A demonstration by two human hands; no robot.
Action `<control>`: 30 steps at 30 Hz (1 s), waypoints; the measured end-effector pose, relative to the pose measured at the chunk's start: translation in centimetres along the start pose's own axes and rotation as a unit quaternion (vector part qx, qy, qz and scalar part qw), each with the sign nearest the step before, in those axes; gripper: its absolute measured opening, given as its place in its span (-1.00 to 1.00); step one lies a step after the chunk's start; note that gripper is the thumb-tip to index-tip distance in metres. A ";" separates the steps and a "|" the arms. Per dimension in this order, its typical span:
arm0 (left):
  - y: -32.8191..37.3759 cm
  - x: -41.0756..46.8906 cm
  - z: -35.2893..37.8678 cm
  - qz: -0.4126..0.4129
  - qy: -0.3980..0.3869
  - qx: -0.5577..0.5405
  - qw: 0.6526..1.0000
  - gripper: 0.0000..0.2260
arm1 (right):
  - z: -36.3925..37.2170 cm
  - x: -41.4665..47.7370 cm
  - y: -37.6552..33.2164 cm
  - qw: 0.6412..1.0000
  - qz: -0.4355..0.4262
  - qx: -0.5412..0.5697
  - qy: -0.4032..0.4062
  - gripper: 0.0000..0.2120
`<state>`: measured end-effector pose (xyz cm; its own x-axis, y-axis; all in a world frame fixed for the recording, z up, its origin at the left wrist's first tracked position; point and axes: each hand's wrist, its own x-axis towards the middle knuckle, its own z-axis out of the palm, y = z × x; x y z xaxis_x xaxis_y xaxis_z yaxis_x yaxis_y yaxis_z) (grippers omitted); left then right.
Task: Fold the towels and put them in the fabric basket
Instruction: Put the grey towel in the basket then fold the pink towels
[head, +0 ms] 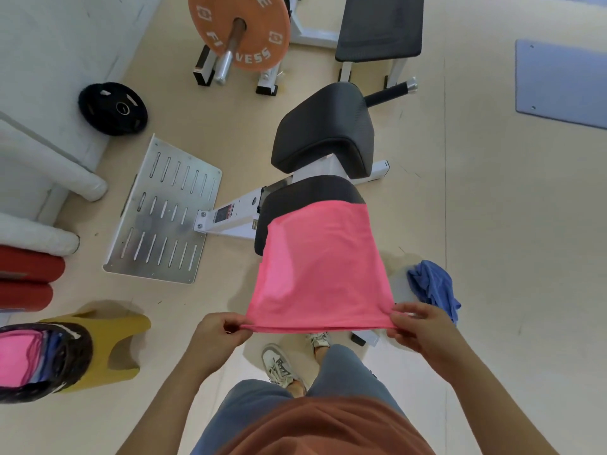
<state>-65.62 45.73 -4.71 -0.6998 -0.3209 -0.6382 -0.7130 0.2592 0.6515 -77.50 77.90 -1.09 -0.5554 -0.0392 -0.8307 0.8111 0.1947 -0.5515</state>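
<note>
Both corners pinched, my left hand [218, 333] and right hand [417, 326]; pink towel [315, 267] runs away over the bench [312, 192] (fabric basket [75, 351] left of it).

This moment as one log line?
pink towel: mid-fold, far end over bench | left hand: pinches edge | right hand: pinches edge | blue towel: crumpled | basket: holds towels

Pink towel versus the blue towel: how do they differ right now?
The pink towel is stretched smooth; the blue towel is crumpled in a heap. The left hand and right hand pinch the pink towel's near edge; nothing touches the blue towel. The pink towel's far end lies on the bench pad; the blue towel sits off to its right. Both are outside the basket.
</note>
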 end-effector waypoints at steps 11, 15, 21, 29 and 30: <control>2.7 4.3 -1.3 0.007 0.130 -0.144 0.981 -0.84 | 1.7 0.5 -5.3 0.991 -0.053 0.089 -0.080 -0.87; 5.9 5.9 -2.2 0.055 0.142 -0.202 0.967 -0.80 | 1.5 1.9 -7.2 0.991 -0.113 -0.046 -0.059 -0.79; 7.3 9.2 -1.9 0.048 0.136 -0.256 0.956 -0.82 | 2.8 7.1 -8.6 0.959 -0.210 -0.171 0.086 -0.92; 7.1 12.2 0.5 0.022 0.203 -0.133 0.970 -0.81 | 5.8 13.7 -7.5 0.964 -0.183 -0.146 0.125 -0.86; 7.0 12.8 0.5 0.015 0.205 -0.120 0.971 -0.82 | 6.0 14.3 -7.4 0.963 -0.189 -0.146 0.128 -0.87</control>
<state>-79.56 43.89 -8.52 -0.6083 -0.6652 -0.4330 -0.6279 0.0695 0.7752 -90.36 70.00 -9.32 -0.8577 0.0735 -0.5089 0.4771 0.4828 -0.7343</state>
